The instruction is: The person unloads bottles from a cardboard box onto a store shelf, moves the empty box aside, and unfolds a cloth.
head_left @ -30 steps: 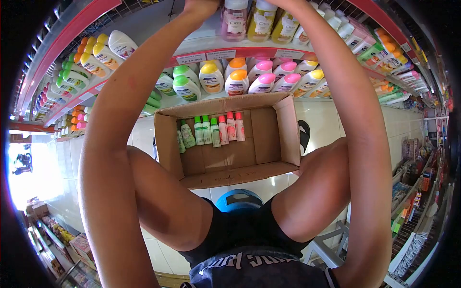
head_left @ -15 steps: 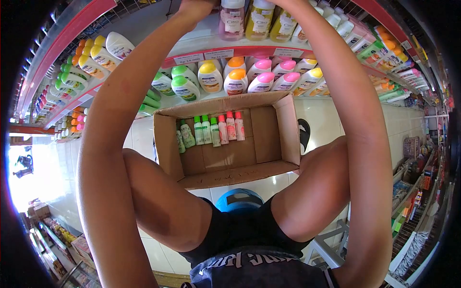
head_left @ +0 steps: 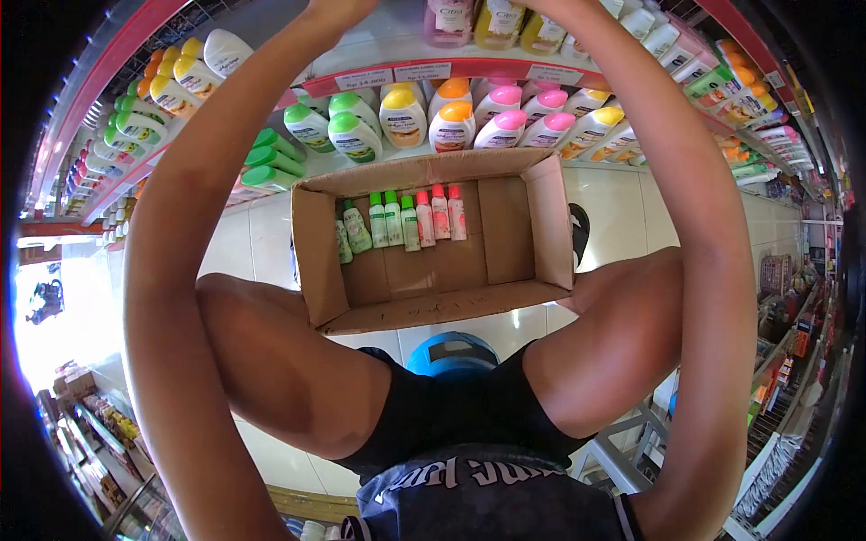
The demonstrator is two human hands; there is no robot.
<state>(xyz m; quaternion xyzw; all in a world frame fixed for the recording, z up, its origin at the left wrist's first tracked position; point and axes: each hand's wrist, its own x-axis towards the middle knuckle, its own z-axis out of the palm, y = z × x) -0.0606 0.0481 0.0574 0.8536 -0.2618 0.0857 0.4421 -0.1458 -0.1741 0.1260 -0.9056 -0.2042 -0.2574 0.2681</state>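
Near the top edge of the view, on the upper shelf (head_left: 383,41), tall bottles side by side: pink bottle (head_left: 448,22), yellow bottle (head_left: 498,22) and second yellow bottle (head_left: 543,36), all with pale labels and with tops cut off by the frame. Just beside or over the yellow pair, right hand (head_left: 544,4), only partly in view; contact impossible to confirm. Farther left, over the grey shelf surface, left hand (head_left: 345,7), likewise cropped. Fingers of both beyond the frame, so no telling whether wide, narrow or closed on anything.

Judging by the raised, forward arms, in the middle of a reach into the upper shelf, probably to place or straighten bottles. Called for next, by the same judgement: a steady grasp, upright bottles and enough clearance to avoid knocking the close neighbours.

Below, along the shelf edge, price strip (head_left: 415,72); under that, lotion bottles (head_left: 402,117) in close rows with green, yellow, orange and pink caps. Nearer the body, between the knees, open cardboard box (head_left: 552,221), with green-capped small bottles (head_left: 377,221) and pink-capped small bottles (head_left: 440,216) side by side near the far wall. Closer still, blue object (head_left: 451,354), only partly visible.
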